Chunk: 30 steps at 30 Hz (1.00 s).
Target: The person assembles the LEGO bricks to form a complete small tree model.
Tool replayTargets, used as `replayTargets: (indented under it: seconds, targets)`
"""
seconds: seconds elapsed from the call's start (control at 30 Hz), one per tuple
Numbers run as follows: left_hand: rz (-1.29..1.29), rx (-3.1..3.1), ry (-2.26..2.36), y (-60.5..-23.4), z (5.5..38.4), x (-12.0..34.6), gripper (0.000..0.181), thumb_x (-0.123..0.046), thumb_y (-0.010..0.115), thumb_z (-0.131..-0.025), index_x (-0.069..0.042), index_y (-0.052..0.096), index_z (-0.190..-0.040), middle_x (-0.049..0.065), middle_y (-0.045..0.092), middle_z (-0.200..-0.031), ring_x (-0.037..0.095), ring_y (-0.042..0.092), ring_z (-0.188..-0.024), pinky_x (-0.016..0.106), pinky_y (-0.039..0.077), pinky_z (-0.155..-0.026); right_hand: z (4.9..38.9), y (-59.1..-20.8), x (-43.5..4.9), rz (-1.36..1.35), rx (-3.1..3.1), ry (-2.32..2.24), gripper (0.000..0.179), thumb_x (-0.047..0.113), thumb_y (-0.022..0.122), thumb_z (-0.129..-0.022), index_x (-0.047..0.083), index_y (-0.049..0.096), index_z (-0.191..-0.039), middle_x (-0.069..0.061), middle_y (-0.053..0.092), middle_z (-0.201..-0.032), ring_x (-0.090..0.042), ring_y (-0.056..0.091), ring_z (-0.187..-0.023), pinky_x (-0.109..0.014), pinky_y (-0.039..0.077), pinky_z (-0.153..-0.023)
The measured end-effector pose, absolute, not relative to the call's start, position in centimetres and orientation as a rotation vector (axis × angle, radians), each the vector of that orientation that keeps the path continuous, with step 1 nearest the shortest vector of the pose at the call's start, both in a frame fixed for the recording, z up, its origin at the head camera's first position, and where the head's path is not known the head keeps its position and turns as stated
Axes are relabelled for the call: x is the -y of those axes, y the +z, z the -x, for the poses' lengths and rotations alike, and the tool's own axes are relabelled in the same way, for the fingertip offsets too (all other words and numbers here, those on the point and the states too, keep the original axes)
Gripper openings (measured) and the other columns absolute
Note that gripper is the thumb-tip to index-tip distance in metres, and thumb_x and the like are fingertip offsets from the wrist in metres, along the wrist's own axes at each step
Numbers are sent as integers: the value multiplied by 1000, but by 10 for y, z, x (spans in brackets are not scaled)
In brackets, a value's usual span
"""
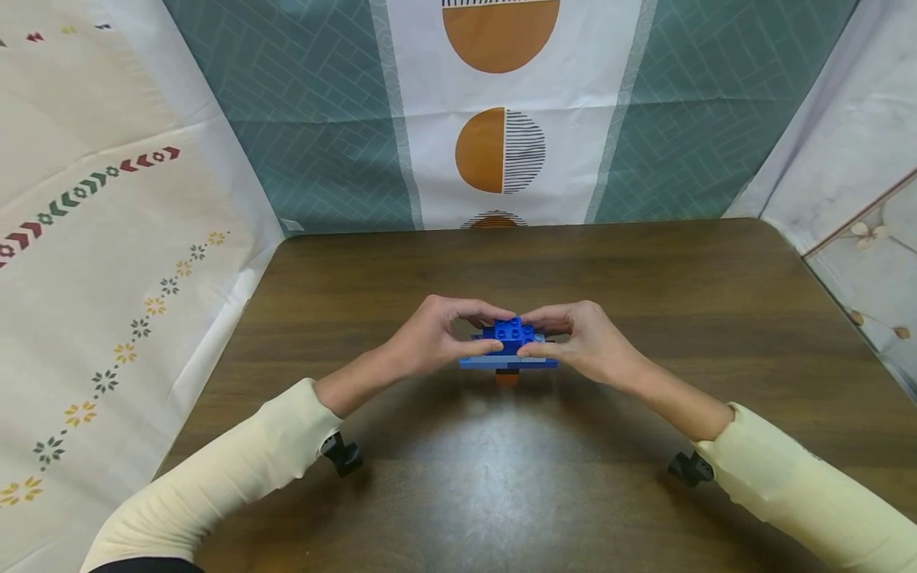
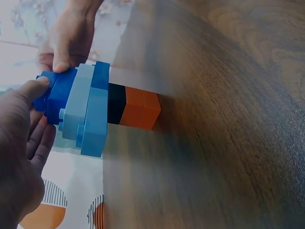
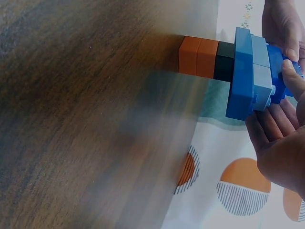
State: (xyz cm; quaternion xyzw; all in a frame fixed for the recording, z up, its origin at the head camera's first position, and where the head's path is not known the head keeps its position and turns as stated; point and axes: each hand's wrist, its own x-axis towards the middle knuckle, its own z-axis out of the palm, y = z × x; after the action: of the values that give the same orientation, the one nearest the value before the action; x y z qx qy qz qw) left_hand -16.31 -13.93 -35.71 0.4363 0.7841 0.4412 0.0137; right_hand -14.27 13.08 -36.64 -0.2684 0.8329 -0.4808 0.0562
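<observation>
A toy brick model (image 1: pixel 508 363) stands upright near the middle of the table. Its narrow foot is a stack of orange bricks (image 2: pixel 141 109) with a black brick (image 2: pixel 116 103) above. Wider light blue and blue bricks (image 3: pixel 240 76) spread over that stem, and a dark blue studded brick (image 1: pixel 510 331) tops it. My left hand (image 1: pixel 438 336) pinches the dark blue top from the left, thumb in front and fingers behind. From the other side, my right hand (image 1: pixel 589 344) grips the same top part likewise. The hands hide its ends.
The brown wooden table (image 1: pixel 501 485) spreads around the model. A patterned cloth (image 1: pixel 322 119) hangs along the far edge, with pale cloths at the left (image 1: pixel 143 239) and right (image 1: pixel 860 199). Small black devices hang below both sleeves.
</observation>
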Motion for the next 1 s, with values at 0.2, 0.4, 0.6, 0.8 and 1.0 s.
replayTargets:
  seconds: [0.2, 0.4, 0.6, 0.8, 1.0]
  targets:
    - [-1359, -2460, 1361, -359, 163, 137, 39, -13, 84, -94, -7, 75, -131, -1, 79, -115, 7, 71, -101, 34, 61, -90, 143, -367, -131, 825, -2543, -1451, 44, 15, 88, -88, 0, 75, -127, -14, 77, -121, -28, 76, -110, -49, 59, -97]
    - [-1358, -2487, 1349, -360, 161, 138, 39, -13, 84, -94, -7, 75, -132, 0, 78, -118, 6, 72, -102, 28, 60, -91, 137, -365, -129, 923, -2635, -1460, 44, 15, 90, -87, 6, 75, -127, -7, 78, -119, -23, 76, -107, -46, 60, -95]
    - [-1356, -2513, 1341, -362, 161, 138, 40, -14, 84, -94, -6, 72, -132, 4, 76, -122, 9, 72, -104, 28, 59, -93, 131, -362, -128, 972, -2697, -1519, 39, 10, 88, -88, 7, 78, -126, -5, 79, -117, -22, 76, -107, -44, 60, -94]
    - [-1297, -2501, 1412, -366, 161, 139, 38, -14, 86, -93, -6, 70, -127, 4, 76, -120, 10, 74, -104, 33, 60, -94, 131, -361, -127, 975, -2680, -1538, 35, 8, 87, -89, 6, 80, -124, -6, 79, -115, -23, 76, -108, -44, 61, -92]
    - [-1280, -2491, 1462, -372, 160, 140, 37, -15, 87, -91, -8, 73, -124, 1, 78, -116, 8, 74, -102, 33, 61, -92, 132, -362, -127, 945, -2675, -1527, 35, 10, 87, -90, 7, 80, -123, -6, 80, -113, -22, 77, -107, -48, 61, -92]
